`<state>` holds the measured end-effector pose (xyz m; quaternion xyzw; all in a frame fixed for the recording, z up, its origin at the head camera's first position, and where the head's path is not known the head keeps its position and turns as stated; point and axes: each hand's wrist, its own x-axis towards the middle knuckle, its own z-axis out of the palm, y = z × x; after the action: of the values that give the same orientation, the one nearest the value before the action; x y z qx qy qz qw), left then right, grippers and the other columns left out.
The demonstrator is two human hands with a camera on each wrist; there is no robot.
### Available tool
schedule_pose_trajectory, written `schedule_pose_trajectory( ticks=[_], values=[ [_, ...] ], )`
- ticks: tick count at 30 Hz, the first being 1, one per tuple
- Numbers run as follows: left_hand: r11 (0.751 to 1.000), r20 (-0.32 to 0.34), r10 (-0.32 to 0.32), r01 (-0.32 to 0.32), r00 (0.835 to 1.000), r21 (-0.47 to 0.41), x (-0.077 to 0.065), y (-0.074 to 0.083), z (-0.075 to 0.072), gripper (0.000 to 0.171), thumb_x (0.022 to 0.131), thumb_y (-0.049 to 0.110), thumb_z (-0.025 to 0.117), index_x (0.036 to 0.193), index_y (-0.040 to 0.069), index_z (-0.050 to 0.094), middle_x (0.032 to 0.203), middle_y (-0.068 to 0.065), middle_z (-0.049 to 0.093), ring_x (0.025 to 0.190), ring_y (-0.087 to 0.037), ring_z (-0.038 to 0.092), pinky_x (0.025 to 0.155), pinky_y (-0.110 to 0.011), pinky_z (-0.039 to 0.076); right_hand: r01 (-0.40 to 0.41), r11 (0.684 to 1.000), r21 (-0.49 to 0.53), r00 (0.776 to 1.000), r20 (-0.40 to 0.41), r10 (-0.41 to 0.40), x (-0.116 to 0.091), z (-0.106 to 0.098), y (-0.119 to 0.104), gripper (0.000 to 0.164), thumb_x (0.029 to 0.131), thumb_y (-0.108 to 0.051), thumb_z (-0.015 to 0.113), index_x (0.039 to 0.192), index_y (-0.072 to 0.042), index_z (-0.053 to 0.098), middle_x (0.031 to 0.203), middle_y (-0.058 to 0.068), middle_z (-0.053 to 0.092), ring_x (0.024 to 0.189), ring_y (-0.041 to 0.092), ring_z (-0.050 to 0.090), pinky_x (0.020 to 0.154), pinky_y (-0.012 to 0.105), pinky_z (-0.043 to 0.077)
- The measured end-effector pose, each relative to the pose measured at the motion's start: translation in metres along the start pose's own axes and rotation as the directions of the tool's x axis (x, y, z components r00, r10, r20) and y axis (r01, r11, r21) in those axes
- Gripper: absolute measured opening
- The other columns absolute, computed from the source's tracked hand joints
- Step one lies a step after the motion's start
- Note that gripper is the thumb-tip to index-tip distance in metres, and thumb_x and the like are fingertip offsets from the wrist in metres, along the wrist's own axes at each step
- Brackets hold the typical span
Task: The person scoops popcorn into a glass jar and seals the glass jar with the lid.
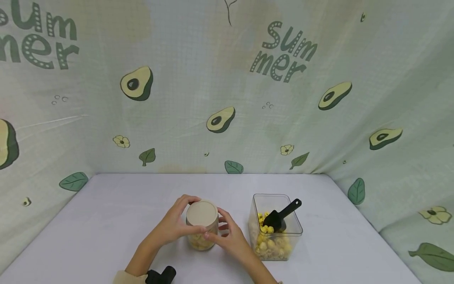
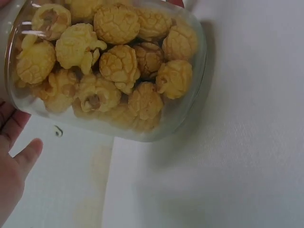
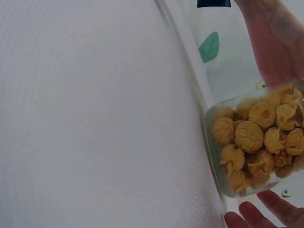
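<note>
A clear jar (image 1: 201, 241) of yellow popcorn, with a pale lid (image 1: 202, 213) on top, is between both hands near the middle of the white table. My left hand (image 1: 173, 226) grips it at lid height, thumb across the near side and fingers at the far side. From the right, my right hand (image 1: 232, 238) holds the jar, its thumb in front and fingers around the side. In both wrist views, round popcorn pieces (image 2: 119, 66) show through the jar wall (image 3: 212, 152). The lid is mostly out of sight in those views.
Right of the hands stands a clear square container (image 1: 299, 232) partly filled with popcorn, a black scoop (image 1: 283, 213) resting in it with its handle over the rim. A curtain (image 1: 177, 79) printed with avocados hangs behind the white table (image 1: 117, 221).
</note>
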<state>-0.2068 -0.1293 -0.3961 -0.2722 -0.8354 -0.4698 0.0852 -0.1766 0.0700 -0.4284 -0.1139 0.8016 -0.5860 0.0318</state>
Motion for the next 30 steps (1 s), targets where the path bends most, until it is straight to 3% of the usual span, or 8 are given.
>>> schedule_pose_trajectory(
  ticks=[5, 9, 15, 20, 25, 30],
  values=[
    [1.000, 0.048, -0.012, 0.013, 0.999, -0.009, 0.000, 0.001, -0.003, 0.069, 0.065, 0.034, 0.084, 0.122, 0.014, 0.050, 0.119, -0.001, 0.052, 0.114, -0.024, 0.043, 0.094, -0.059, 0.039, 0.008, 1.000, -0.009, 1.000, -0.003, -0.008, -0.001, 0.000, -0.001, 0.075, 0.079, -0.043, 0.070, 0.142, -0.025, 0.033, 0.123, 0.008, 0.049, 0.104, 0.020, 0.047, 0.077, 0.031, 0.044],
    [0.996, 0.044, -0.084, 0.083, 0.995, 0.024, -0.003, 0.004, -0.002, 0.073, 0.066, 0.033, 0.083, 0.127, 0.014, 0.049, 0.123, -0.004, 0.050, 0.119, -0.026, 0.038, 0.095, -0.063, 0.037, 0.019, 1.000, -0.017, 1.000, -0.013, -0.019, -0.001, 0.000, -0.001, 0.075, 0.079, -0.043, 0.071, 0.142, -0.025, 0.034, 0.123, 0.009, 0.050, 0.103, 0.020, 0.047, 0.077, 0.032, 0.045],
    [0.966, -0.045, -0.251, 0.253, 0.967, 0.046, -0.011, 0.020, 0.006, 0.086, 0.066, 0.038, 0.083, 0.136, 0.012, 0.040, 0.129, -0.006, 0.047, 0.121, -0.026, 0.035, 0.098, -0.056, 0.038, 0.031, 0.999, -0.018, 0.999, -0.020, -0.031, -0.002, 0.000, 0.002, 0.075, 0.079, -0.042, 0.071, 0.141, -0.025, 0.034, 0.123, 0.009, 0.051, 0.103, 0.020, 0.048, 0.078, 0.033, 0.046],
    [0.940, -0.153, -0.330, 0.339, 0.931, 0.033, -0.018, 0.031, 0.016, 0.085, 0.065, 0.040, 0.083, 0.130, 0.004, 0.042, 0.123, -0.010, 0.047, 0.115, -0.025, 0.038, 0.089, -0.043, 0.042, 0.029, 0.999, -0.012, 0.999, -0.032, -0.030, -0.002, 0.001, 0.003, 0.076, 0.078, -0.041, 0.072, 0.142, -0.024, 0.034, 0.123, 0.009, 0.051, 0.103, 0.021, 0.049, 0.079, 0.036, 0.047],
    [0.933, -0.237, -0.347, 0.360, 0.908, 0.012, -0.020, 0.033, 0.026, 0.083, 0.066, 0.042, 0.082, 0.127, 0.003, 0.042, 0.119, -0.011, 0.046, 0.113, -0.023, 0.038, 0.089, -0.041, 0.041, 0.013, 1.000, -0.012, 1.000, -0.027, -0.013, -0.002, 0.002, 0.003, 0.076, 0.078, -0.043, 0.071, 0.142, -0.025, 0.034, 0.123, 0.008, 0.050, 0.103, 0.021, 0.048, 0.079, 0.033, 0.046],
    [0.939, -0.303, -0.293, 0.333, 0.907, 0.087, -0.021, 0.034, 0.032, 0.084, 0.064, 0.046, 0.082, 0.124, 0.001, 0.044, 0.117, -0.012, 0.048, 0.113, -0.025, 0.040, 0.091, -0.045, 0.043, 0.016, 1.000, 0.005, 0.999, -0.027, -0.016, -0.001, 0.002, 0.003, 0.076, 0.077, -0.040, 0.073, 0.141, -0.024, 0.036, 0.122, 0.008, 0.050, 0.102, 0.021, 0.048, 0.076, 0.029, 0.045]
  ],
)
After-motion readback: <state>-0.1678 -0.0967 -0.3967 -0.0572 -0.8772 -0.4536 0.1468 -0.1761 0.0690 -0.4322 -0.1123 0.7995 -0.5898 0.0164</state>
